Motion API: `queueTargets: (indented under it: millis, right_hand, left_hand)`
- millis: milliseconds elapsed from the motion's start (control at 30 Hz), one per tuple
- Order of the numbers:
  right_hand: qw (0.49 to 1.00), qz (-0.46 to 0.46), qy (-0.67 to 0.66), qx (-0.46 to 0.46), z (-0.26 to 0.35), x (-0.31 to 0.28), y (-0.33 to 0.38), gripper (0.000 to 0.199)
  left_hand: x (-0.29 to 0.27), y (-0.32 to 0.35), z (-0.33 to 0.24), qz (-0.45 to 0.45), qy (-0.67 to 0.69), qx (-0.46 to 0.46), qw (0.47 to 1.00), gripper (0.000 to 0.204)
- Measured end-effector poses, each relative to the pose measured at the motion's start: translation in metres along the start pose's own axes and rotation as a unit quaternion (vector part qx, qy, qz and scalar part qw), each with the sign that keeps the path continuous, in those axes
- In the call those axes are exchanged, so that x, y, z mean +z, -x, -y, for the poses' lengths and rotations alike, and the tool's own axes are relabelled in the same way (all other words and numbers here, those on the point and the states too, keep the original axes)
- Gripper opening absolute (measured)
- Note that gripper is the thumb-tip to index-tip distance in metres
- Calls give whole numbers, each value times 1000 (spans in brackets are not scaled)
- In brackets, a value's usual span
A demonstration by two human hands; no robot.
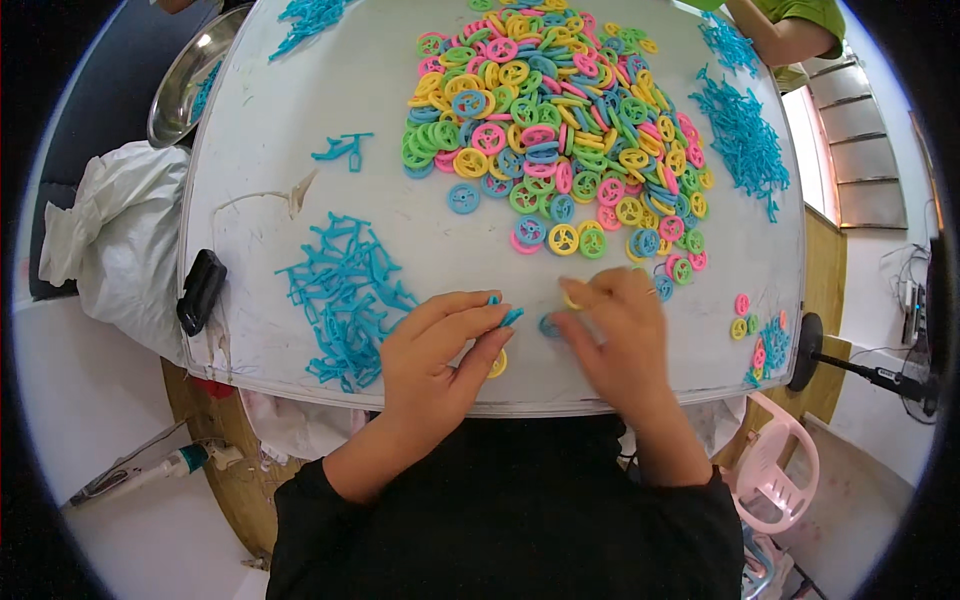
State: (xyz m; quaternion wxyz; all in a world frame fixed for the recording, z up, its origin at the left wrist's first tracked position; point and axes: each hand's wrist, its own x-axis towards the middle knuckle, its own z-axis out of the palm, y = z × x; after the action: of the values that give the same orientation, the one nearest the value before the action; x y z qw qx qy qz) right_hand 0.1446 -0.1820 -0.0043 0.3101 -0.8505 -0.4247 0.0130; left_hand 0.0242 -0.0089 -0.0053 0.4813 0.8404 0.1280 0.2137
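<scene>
My left hand (435,350) pinches a small blue plastic frame piece (512,317) above the near part of the table, its fingers covering most of it. Just below those fingertips shows a yellow toy wheel (498,363); whether it is joined to the piece I cannot tell. To the right, my right hand (628,340), a little blurred, grips another yellow wheel (571,299) between thumb and fingers. A blue wheel (549,325) lies partly hidden by the right thumb. Left of my left hand spreads a pile of similar blue frame pieces (345,300).
A large heap of coloured toy wheels (540,120) covers the table's far middle. More blue pieces (740,140) lie at the far right, near another person's arm (765,35). A black case (202,292) sits at the left edge, and a pink chair (775,465) stands at right.
</scene>
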Motion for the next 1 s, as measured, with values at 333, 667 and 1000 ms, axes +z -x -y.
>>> queueTargets:
  millis: [333, 667, 1000]
  right_hand:
    - [991, -36, 125, 38, -35, 2, -26, 36]
    - [990, -6, 132, 49, -22, -20, -19, 38]
    - [987, 1, 139, -75, -39, -5, -39, 27]
  left_hand:
    - [4, 3, 2, 16, 27, -8, 999, 22]
    - [3, 4, 5, 9, 34, -1, 999, 22]
    - [2, 2, 1, 15, 48, -19, 999, 21]
